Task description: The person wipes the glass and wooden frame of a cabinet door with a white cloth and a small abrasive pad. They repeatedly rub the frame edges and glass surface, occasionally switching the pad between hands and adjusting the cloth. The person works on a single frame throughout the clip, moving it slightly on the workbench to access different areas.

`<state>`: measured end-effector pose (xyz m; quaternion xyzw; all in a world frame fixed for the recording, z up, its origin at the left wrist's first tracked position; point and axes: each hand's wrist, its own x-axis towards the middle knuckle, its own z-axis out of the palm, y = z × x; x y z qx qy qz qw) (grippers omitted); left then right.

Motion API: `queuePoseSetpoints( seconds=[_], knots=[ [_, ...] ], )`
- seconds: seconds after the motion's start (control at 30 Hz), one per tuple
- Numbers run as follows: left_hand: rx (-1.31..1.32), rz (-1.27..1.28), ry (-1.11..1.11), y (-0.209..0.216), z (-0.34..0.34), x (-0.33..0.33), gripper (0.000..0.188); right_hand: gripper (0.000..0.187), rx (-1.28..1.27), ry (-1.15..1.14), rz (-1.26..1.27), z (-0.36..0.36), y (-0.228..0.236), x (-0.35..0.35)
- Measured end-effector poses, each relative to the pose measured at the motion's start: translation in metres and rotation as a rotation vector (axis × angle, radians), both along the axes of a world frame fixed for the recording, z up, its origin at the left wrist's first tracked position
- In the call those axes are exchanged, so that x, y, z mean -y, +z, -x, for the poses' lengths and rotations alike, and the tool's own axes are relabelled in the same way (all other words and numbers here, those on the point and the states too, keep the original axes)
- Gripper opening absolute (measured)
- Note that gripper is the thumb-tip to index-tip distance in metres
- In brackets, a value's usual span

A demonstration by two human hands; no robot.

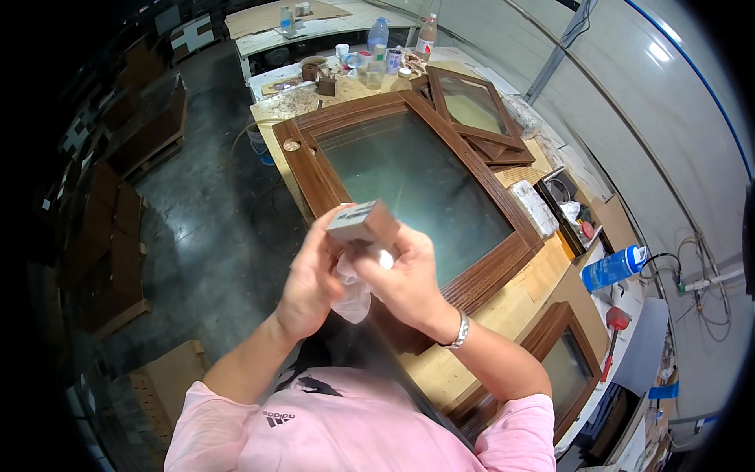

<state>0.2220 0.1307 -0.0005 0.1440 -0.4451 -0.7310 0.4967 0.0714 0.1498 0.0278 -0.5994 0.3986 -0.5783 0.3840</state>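
In front of my chest, both hands hold a small box with a pale printed top and a reddish-brown side, slightly blurred. My left hand grips its left side, fingers closed. My right hand has its fingers behind the box and its thumb bent in toward crumpled clear plastic, which hangs below the box between my palms. What lies under the right thumb is partly hidden. Just beyond my hands, a large brown wooden-framed glass door lies flat on the workbench.
Smaller framed glass panels lie at the far end and near right. A blue water bottle, a red-headed mallet and a tool tray sit along the right. Cups and bottles crowd the back. Brown cabinets stand left.
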Motion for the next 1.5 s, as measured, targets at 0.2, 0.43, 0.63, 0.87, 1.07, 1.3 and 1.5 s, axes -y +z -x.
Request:
queuePoseSetpoints(
  seconds=[0.2, 0.43, 0.63, 0.87, 1.07, 1.3, 1.5],
  knots=[
    [0.481, 0.368, 0.167, -0.005, -0.019, 0.047, 0.053, 0.029, -0.06, -0.27, 0.011, 0.062, -0.005, 0.03],
    [0.84, 0.568, 0.522, -0.047, -0.038, 0.13, 0.025, 0.032, -0.733, -0.868, -0.197, 0.201, -0.047, 0.048],
    [0.706, 1.088, 0.398, -0.042, 0.001, -0.033, 0.016, 0.03, -0.806, -0.918, -0.204, 0.184, -0.054, 0.048],
    [0.694, 1.097, 0.175, -0.008, -0.001, -0.013, 0.041, 0.027, -0.874, -0.917, -0.156, 0.184, -0.053, 0.046],
    [0.522, 1.247, 0.101, -0.046, -0.019, 0.012, 0.019, 0.028, -0.892, -0.905, -0.113, 0.187, -0.053, 0.043],
    [0.56, 1.266, 0.259, -0.017, 0.006, -0.028, 0.023, 0.031, -0.958, -0.888, -0.109, 0.189, -0.059, 0.048],
    [0.877, 0.94, 0.677, -0.063, -0.061, 0.094, 0.021, 0.026, -0.918, -0.877, -0.043, 0.182, -0.054, 0.045]
  ],
)
